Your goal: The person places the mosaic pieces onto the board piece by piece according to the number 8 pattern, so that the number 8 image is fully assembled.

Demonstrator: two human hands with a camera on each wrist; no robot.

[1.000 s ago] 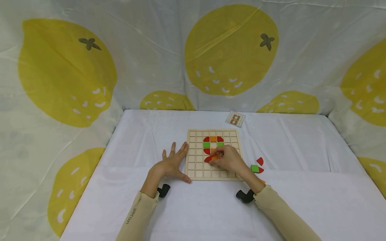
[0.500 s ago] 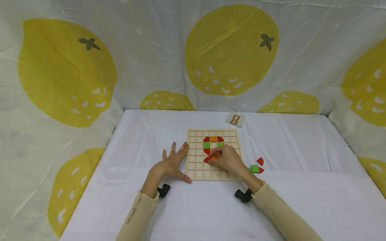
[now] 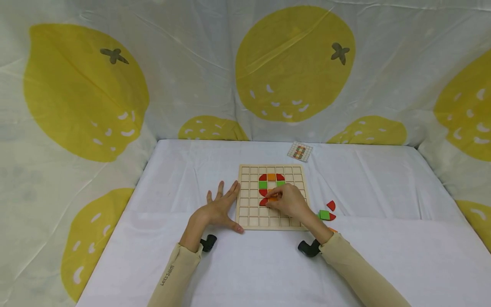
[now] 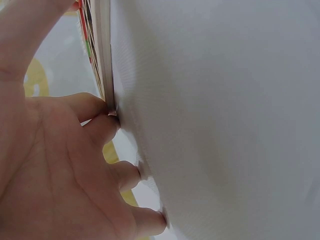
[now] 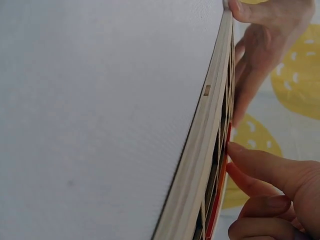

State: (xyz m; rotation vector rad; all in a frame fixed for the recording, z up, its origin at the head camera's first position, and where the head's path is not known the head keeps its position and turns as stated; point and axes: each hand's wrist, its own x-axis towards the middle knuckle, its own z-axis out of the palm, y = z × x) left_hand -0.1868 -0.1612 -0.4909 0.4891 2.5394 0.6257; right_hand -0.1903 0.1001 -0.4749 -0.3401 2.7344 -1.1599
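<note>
A wooden grid board (image 3: 249, 212) lies flat on the white-covered table. My left hand (image 3: 216, 212) is spread along its left side, with fingertips and thumb at the edge. In the left wrist view those fingertips rest on the cloth beside the board. Over the board's middle, my right hand (image 3: 289, 201) has thumb and forefinger together on a red quarter-circle tile (image 3: 263, 202), which sits at a grid cell. Red, orange and green tiles form a ring above it, including a green square (image 3: 262, 184) and an orange square (image 3: 271, 177). My right fingers partly hide nearby tiles.
Right of the board lie loose tiles: a red quarter-circle (image 3: 331, 205), a green square (image 3: 324, 215) and an orange piece (image 3: 333, 230) partly behind my right wrist. A small pattern card (image 3: 300, 152) lies beyond the board. Lemon-print cloth (image 3: 192, 85) hangs behind.
The red quarter-circle tile has shifted slightly left and now lies squarer to its cell. My right hand has moved a little left and away from me; my left hand has stayed still.
</note>
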